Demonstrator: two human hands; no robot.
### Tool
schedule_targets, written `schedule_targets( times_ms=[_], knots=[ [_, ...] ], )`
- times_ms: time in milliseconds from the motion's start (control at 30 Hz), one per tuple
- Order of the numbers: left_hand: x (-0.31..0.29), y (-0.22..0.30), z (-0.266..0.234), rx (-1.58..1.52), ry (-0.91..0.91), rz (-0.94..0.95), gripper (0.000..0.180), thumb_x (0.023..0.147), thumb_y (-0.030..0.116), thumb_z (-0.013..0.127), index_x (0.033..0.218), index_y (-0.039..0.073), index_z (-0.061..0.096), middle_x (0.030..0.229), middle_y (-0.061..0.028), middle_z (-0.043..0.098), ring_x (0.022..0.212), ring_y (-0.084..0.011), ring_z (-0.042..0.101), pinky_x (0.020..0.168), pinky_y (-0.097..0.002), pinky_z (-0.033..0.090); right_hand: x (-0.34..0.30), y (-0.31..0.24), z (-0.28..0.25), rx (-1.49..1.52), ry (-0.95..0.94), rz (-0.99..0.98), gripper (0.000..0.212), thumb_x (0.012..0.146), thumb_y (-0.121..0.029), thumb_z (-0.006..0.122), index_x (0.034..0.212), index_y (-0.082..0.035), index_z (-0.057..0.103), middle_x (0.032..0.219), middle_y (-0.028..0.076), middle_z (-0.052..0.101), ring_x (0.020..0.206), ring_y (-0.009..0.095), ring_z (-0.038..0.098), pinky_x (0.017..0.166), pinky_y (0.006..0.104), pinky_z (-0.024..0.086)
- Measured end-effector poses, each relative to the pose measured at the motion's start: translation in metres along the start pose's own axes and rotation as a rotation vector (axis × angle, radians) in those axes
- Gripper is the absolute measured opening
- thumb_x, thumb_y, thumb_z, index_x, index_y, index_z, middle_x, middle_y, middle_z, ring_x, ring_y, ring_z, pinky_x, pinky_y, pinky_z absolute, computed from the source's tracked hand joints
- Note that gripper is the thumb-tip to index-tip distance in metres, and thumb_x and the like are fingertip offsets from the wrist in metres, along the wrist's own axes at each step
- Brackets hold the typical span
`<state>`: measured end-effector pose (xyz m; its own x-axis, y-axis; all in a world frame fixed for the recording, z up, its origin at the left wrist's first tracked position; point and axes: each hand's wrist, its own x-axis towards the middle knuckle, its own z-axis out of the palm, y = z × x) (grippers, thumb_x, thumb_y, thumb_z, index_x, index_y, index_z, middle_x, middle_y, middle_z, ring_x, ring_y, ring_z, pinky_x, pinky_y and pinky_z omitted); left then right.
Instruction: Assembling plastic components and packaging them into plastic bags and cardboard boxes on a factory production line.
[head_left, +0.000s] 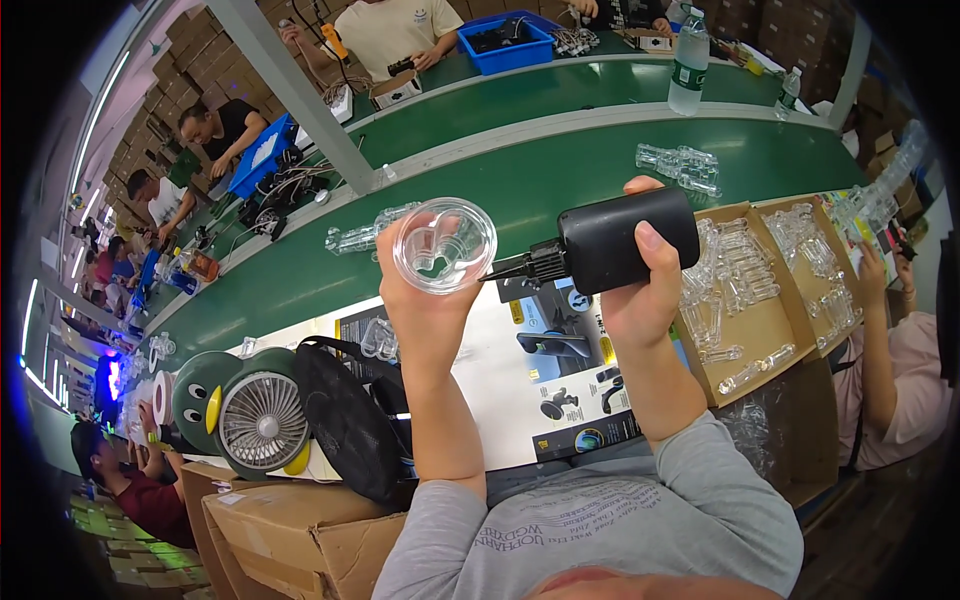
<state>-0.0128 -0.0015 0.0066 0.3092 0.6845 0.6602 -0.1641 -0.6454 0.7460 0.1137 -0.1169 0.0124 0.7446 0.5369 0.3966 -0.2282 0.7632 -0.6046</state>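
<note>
My left hand (425,315) is closed around a clear plastic part (446,246) whose round, cup-like open end faces up. In my right hand (648,300), a black squeeze bottle (630,242) lies on its side, its ribbed cap and thin nozzle (515,268) pointing left. The nozzle tip is at the lower right of the clear part's rim; whether it touches cannot be made out. Behind my left hand, another clear plastic piece (350,240) lies on the green belt (540,165), and a similar clear piece (680,168) is farther right.
Cardboard trays (765,375) of clear parts stand at right. A penguin-shaped green fan (265,420), black mesh pouch (350,420) and cardboard box (300,530) are at left. Printed sheets (570,370) cover my worktop. Beyond are a water bottle (689,65), blue bin (507,42) and co-workers.
</note>
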Motion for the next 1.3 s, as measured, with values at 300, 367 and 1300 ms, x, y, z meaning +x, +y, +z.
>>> schedule_targets(
  times_ms=[300, 367, 1300],
  knots=[
    [-0.001, 0.001, 0.000, -0.013, -0.001, -0.024, 0.055, 0.063, 0.000, 0.076, 0.109, 0.004, 0.046, 0.097, -0.0081, 0.057, 0.093, -0.0158, 0.055, 0.084, -0.0279, 0.043, 0.001, 0.002, -0.001, 0.017, -0.004, 0.004, 0.041, 0.075, -0.019, 0.054, 0.111, -0.001, 0.044, 0.093, 0.012, 0.053, 0.083, 0.021, 0.058, 0.074, 0.0318, 0.050],
    [-0.001, 0.001, 0.000, 0.000, -0.004, -0.029, 0.055, 0.063, 0.000, 0.077, 0.108, 0.003, 0.046, 0.097, -0.0078, 0.057, 0.093, -0.0156, 0.055, 0.084, -0.0276, 0.043, 0.001, 0.000, 0.001, 0.058, -0.010, 0.000, 0.040, 0.074, -0.017, 0.056, 0.110, -0.002, 0.045, 0.092, 0.010, 0.053, 0.082, 0.018, 0.057, 0.073, 0.0290, 0.049],
    [0.001, 0.007, -0.009, -0.194, -0.199, -0.099, 0.057, 0.057, 0.000, 0.069, 0.110, 0.002, 0.047, 0.094, -0.0065, 0.054, 0.091, -0.0149, 0.055, 0.081, -0.0273, 0.044, 0.003, 0.002, -0.012, 0.078, -0.097, -0.123, 0.044, 0.069, -0.018, 0.060, 0.107, -0.004, 0.044, 0.090, 0.008, 0.048, 0.077, 0.015, 0.056, 0.068, 0.0266, 0.050]
  ],
)
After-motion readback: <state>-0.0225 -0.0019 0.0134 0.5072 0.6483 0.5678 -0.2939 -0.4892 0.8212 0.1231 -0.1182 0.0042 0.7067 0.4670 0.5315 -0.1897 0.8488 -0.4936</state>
